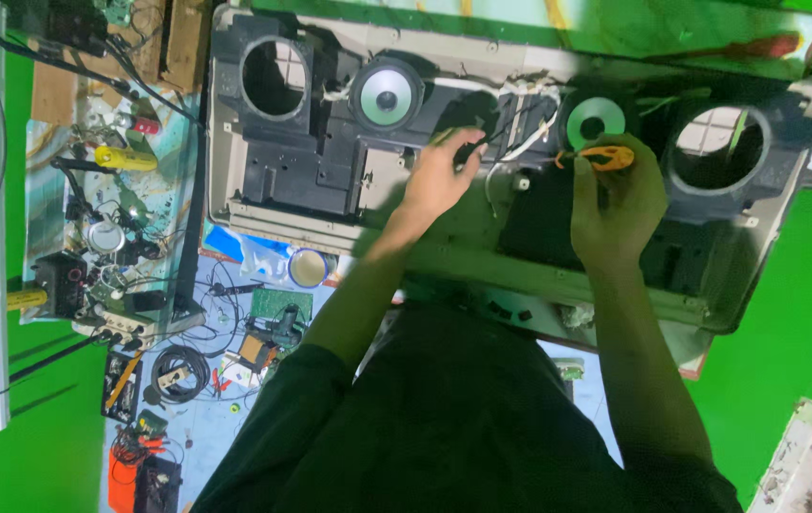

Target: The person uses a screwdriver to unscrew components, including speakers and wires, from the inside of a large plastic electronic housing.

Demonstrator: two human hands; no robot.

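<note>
overhead, right hand (615,195) grip closed on orange tool (607,156), left hand (439,176) touching wires (520,119)

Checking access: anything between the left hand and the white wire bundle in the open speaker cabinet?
Nothing visible. The left hand already has its fingertips at the white wire bundle. The right hand, holding an orange-handled tool, works beside it, not across it.

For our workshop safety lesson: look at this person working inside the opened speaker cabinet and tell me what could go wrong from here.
1. The right hand holds an orange-handled cutter right beside the green-coned speaker; a slip could probably nick the cone.
2. The left hand grips wires in a loose bundle, so the wrong one might get cut or pulled free.
3. Loose parts and cables clutter the blue mat at the cabinet's edge, where a forearm might snag them.
</note>
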